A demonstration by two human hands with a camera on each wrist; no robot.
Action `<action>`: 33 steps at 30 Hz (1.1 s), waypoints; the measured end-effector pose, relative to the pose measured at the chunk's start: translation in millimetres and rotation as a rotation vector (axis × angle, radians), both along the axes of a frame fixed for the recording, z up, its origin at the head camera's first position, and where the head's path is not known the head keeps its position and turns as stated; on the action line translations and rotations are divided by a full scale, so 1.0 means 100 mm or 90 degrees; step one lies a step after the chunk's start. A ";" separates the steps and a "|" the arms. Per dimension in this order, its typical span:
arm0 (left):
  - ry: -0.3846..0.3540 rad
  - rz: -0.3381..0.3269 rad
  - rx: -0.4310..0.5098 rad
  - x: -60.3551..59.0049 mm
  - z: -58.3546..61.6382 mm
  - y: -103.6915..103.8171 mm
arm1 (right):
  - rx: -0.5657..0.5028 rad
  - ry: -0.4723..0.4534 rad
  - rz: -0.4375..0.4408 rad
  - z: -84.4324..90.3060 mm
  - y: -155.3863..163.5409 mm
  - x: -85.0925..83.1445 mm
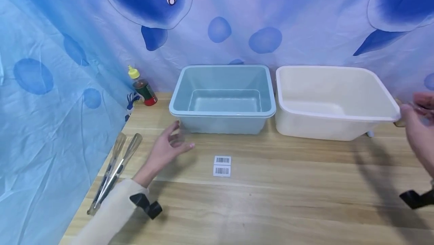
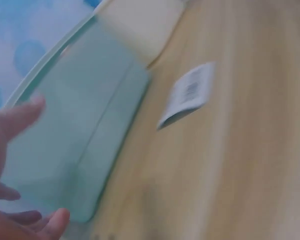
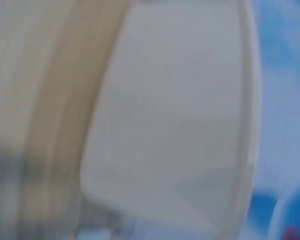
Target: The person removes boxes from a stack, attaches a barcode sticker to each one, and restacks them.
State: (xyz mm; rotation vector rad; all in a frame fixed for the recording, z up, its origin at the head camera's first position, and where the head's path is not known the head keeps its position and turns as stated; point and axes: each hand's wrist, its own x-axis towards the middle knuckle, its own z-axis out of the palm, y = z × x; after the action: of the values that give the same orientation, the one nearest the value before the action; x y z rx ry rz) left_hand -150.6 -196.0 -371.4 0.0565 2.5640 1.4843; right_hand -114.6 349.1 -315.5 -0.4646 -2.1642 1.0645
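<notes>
My left hand [image 1: 164,152] hovers over the table by the near left corner of a light blue plastic tub [image 1: 222,124]. Its thumb and fingers are spread apart, with nothing between them. In the left wrist view the fingers [image 2: 17,117] show before the tub's side. My right hand [image 1: 418,134], blurred at the right edge of the head view, is beside the right end of a white plastic tub [image 1: 318,127]. No held thing shows in it. Only blurred fingertips [image 3: 292,234] appear in the right wrist view. Both tubs look empty inside.
Two metal tongs [image 1: 127,151] lie at the table's left edge. A yellow-capped bottle [image 1: 144,89] stands at the back left. Two barcode labels [image 1: 222,166] lie on the wooden table [image 1: 288,200]. A brownish thing [image 1: 400,122] is partly hidden behind the white tub.
</notes>
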 end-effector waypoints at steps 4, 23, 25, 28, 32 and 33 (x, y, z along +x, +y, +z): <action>0.011 -0.026 -0.013 0.26 -0.10 0.15 | -0.015 0.048 0.132 -0.10 -0.43 0.31; 0.008 -0.042 0.024 0.56 -0.33 0.78 | -0.252 -0.306 0.492 -0.90 -2.32 0.34; 0.003 -0.042 0.026 0.56 -0.32 0.79 | -0.306 -0.330 0.483 -0.94 -2.41 0.29; -0.008 -0.039 0.044 0.55 -0.32 0.79 | -0.382 -0.356 0.480 -0.97 -2.51 0.23; -0.021 -0.036 0.085 0.56 -0.34 0.80 | -0.444 -0.380 0.489 -0.99 -2.61 0.18; -0.026 -0.037 0.095 0.56 -0.35 0.80 | -0.450 -0.383 0.492 -1.00 -2.63 0.17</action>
State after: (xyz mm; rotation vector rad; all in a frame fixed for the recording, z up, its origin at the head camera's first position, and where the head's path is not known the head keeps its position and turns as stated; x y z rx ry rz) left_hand -94.9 -115.8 -406.0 0.1179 2.3953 1.6350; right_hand -97.3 85.9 -415.0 -0.2555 -2.4919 2.4081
